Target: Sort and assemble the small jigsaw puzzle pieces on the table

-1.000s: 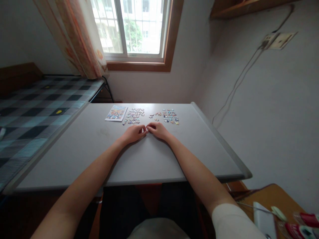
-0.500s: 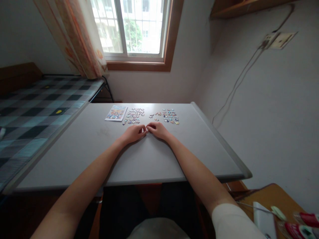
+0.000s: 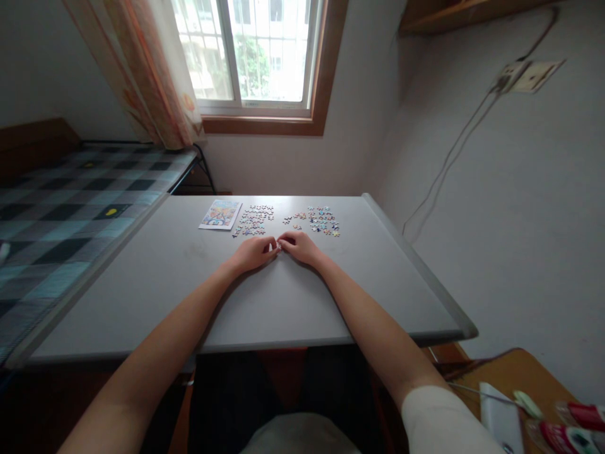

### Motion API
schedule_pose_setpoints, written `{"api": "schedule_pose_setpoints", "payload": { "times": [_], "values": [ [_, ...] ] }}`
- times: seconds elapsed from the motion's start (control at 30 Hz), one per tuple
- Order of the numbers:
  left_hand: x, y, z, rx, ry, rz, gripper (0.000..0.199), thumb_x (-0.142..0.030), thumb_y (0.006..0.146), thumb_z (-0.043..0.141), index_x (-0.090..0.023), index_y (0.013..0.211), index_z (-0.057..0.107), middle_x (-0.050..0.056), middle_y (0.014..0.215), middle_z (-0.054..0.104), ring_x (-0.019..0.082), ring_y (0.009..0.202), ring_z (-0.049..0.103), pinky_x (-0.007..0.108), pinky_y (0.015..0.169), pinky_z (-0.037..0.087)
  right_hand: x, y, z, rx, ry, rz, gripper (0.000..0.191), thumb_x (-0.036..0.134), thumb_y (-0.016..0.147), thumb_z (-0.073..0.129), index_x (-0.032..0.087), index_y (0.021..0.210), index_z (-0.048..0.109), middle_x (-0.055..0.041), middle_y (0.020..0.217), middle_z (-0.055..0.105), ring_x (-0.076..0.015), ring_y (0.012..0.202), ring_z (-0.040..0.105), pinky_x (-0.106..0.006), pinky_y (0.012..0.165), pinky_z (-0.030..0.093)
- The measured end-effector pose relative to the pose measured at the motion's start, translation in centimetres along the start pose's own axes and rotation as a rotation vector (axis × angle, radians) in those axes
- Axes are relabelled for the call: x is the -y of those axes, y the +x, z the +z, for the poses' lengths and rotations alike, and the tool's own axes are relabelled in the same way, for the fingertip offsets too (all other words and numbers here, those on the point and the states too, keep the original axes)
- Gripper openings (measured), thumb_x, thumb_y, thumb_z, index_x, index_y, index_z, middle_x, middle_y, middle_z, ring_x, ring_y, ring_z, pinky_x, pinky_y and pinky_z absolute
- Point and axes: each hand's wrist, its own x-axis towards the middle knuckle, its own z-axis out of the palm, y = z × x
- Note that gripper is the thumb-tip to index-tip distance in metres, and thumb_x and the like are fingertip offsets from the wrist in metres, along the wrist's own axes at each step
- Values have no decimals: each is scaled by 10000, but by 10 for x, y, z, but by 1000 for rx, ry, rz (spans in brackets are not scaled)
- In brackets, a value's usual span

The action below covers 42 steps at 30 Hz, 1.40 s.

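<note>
My left hand (image 3: pixel 258 252) and my right hand (image 3: pixel 299 246) meet over the middle of the grey table (image 3: pixel 283 302). Their fingertips pinch small puzzle pieces (image 3: pixel 278 246) between them, partly hidden by the fingers. Beyond my left hand lies a group of loose puzzle pieces (image 3: pixel 255 220), with a printed picture sheet (image 3: pixel 220 215) to its left. Another group of pieces (image 3: pixel 324 221) is spread beyond my right hand, and several single pieces (image 3: pixel 297 217) lie between the groups.
A bed with a checked cover (image 3: pixel 94 183) stands left of the table. At the lower right, a wooden stool (image 3: pixel 510 366) bears a white device (image 3: pixel 501 416) and red-labelled bottles (image 3: pixel 567 435). The wall (image 3: pixel 520 221) borders the right side, with a hanging cable (image 3: pixel 444 167).
</note>
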Motion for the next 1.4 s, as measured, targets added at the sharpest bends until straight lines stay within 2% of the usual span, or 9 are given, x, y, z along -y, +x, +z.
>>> {"api": "schedule_pose_setpoints", "payload": {
  "times": [1.13,1.27,1.4],
  "values": [
    [1,0,1,-7,-12,2,315,-479,841,455,-201,789,595,-17,622,573,105,543,458,223,522,276,1,0,0,-10,-17,-6,178,213,796,540,144,833,700,-13,722,666,-101,652,539,-210,632,394],
    [0,0,0,5,-16,-5,306,-472,838,459,-205,807,606,-16,619,575,108,541,458,225,527,278,-2,0,1,-70,-52,-3,169,200,796,543,150,851,695,-18,741,667,-104,656,541,-217,650,410],
    [-2,-1,-1,12,-21,-12,271,-443,827,478,-209,820,616,-18,625,584,110,548,467,229,534,284,-4,1,-1,-166,-157,-7,167,161,800,531,155,852,690,-37,798,665,-123,721,557,-250,731,431]
  ]
}}
